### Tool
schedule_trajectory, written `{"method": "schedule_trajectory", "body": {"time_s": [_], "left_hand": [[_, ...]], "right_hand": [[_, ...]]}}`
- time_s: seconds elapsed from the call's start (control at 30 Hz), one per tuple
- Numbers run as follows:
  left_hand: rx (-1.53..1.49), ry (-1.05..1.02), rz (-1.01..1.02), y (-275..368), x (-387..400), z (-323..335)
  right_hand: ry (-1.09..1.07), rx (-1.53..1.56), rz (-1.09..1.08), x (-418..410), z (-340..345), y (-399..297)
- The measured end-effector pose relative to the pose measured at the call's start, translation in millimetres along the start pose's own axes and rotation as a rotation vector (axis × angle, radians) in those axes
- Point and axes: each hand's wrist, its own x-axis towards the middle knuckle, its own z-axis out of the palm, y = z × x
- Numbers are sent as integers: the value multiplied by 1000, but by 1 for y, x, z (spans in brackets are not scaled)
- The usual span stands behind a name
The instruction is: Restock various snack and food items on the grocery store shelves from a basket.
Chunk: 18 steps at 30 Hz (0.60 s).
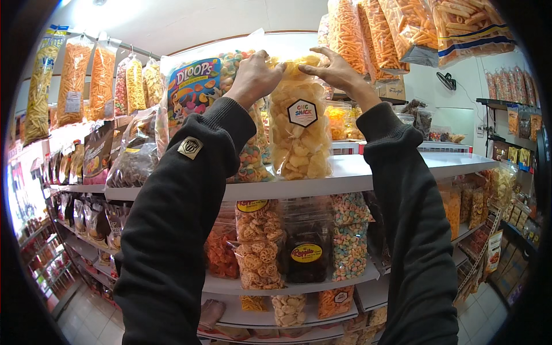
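A clear plastic bag of pale yellow snack chips (299,146), with a hexagonal label, stands upright on the white top shelf (353,168). My left hand (258,77) is at the upper left of this bag, fingers bent, its thumb by the bag's top. My right hand (336,71) is at the bag's upper right, thumb and fingers apart around the top edge. Whether the left fingers grip the plastic cannot be told. Left of the bag, partly behind my left sleeve, stand bags of colourful ring-shaped cereal snacks (250,164), one with a blue printed label (194,86).
Long bags of orange stick snacks (349,39) hang at the upper right, others (74,77) at the left. Lower shelves hold wheel-shaped snacks (261,263), a dark bag (306,271) and pastel ring snacks (350,250). A dark bag of snacks (133,159) stands at the shelf's left end.
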Motion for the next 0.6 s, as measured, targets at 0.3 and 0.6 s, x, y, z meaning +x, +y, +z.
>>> {"method": "schedule_trajectory", "body": {"time_s": [0.3,0.6], "left_hand": [[-59,118,28,14,-32,-21],[-872,80,-74,71,-200,-63]], "right_hand": [[190,19,81,-36,-7,-13],[580,409,-255,-231,33,-96]]}}
